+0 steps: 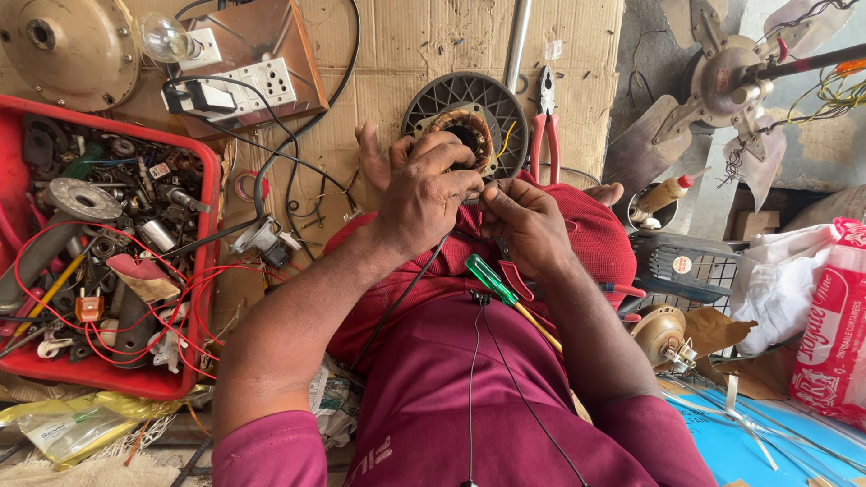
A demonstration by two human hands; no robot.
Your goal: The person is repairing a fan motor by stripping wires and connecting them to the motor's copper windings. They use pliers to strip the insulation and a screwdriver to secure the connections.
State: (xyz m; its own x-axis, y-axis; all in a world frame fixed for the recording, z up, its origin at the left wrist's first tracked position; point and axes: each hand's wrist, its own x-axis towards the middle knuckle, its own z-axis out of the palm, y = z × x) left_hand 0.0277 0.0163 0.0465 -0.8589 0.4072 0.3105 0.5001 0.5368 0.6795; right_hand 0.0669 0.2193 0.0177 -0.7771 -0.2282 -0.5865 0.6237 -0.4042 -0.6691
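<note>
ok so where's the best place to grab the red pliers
Probably the red handles, coming from the near end: the pliers lie flat on the cardboard with the metal jaws pointing away and the handles toward the person, beside the motor.

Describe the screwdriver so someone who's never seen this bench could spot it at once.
Start at the person's maroon trousers in the lower middle. On the lap, just below the right hand, lies the screwdriver, pointing down and right. Its translucent green handle sets it apart from the red-handled pliers on the cardboard above.
</note>
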